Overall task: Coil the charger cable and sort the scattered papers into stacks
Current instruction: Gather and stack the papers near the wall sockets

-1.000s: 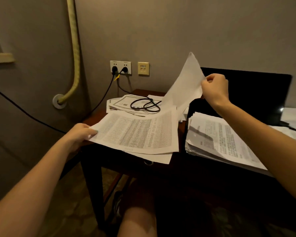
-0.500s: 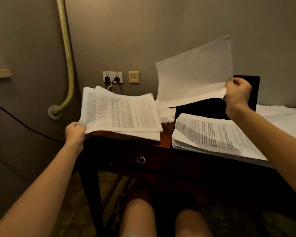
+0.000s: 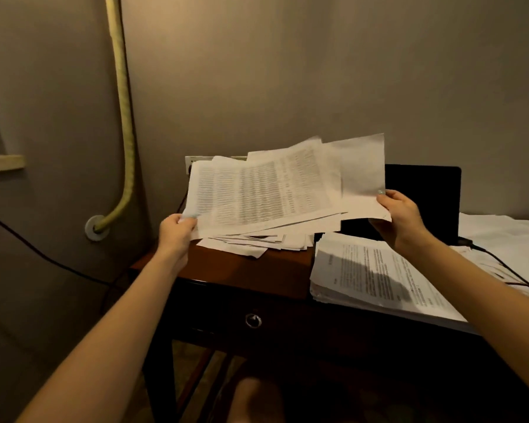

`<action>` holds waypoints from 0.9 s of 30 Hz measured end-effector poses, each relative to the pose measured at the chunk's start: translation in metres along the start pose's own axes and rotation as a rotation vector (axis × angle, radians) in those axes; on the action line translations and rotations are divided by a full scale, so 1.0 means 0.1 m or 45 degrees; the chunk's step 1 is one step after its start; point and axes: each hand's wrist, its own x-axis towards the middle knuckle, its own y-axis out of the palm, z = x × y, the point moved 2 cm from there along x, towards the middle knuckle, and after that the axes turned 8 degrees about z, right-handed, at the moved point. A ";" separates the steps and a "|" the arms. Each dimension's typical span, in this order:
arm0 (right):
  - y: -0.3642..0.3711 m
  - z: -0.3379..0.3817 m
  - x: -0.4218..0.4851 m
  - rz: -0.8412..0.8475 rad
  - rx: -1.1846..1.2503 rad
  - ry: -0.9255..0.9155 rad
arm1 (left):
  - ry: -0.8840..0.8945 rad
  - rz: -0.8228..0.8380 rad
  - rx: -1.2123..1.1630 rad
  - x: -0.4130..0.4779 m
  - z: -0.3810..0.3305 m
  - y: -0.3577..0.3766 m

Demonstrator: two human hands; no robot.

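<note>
While both arms reach forward, left hand (image 3: 177,228) and right hand (image 3: 399,213) grip the papers (image 3: 272,190) aloft.

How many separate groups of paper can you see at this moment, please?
4: held sheets, loose pile beneath them, thick stack at the desk front, sheets far right; more may be hidden.

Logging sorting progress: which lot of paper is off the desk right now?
The fanned sheets with printed tables, pinched between the left hand and right hand. The thick stack and scattered pile lie on the desk.
</note>
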 end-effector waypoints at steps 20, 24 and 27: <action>-0.07 -0.11 0.10 0.242 -0.362 -0.017 | 0.393 0.213 0.123 -0.11 -0.07 0.67; -0.26 0.13 0.11 0.200 -0.294 -0.149 | 0.399 0.450 0.006 -0.09 -0.17 0.84; -0.43 0.25 0.13 0.190 -0.282 -0.218 | 0.388 0.593 0.041 -0.12 -0.28 1.06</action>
